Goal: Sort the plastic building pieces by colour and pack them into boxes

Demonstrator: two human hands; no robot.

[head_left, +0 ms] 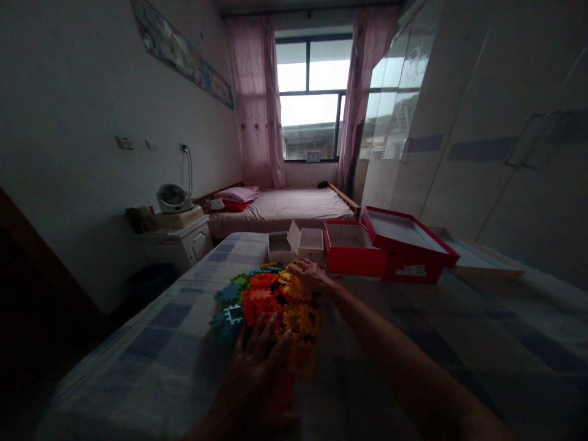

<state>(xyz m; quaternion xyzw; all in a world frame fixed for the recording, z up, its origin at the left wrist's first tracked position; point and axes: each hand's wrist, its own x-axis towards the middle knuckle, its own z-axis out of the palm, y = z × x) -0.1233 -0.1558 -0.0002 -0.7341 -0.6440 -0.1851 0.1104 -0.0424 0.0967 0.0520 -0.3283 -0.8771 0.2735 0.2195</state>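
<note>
A heap of colourful interlocking puzzle tiles (261,302) with toothed edges lies on the checked bed cover (174,312). Orange-red tiles fill its middle, yellow ones (301,321) the right side, and green and teal ones (229,294) the left. My left hand (260,355) rests at the near side of the heap, fingers spread and touching the tiles. At the far right of the heap, my right hand (310,275) reaches over the yellow tiles with its fingers extended. Dim light and blur hide whether either hand grips a single tile.
Beyond the heap stand small white boxes (311,251), an open red box (353,260) and another red box (404,266) with a tilted tray on top. A shallow pale lid (487,260) lies farther right. A second bed (298,205) and a nightstand (184,242) with a fan (173,198) are behind.
</note>
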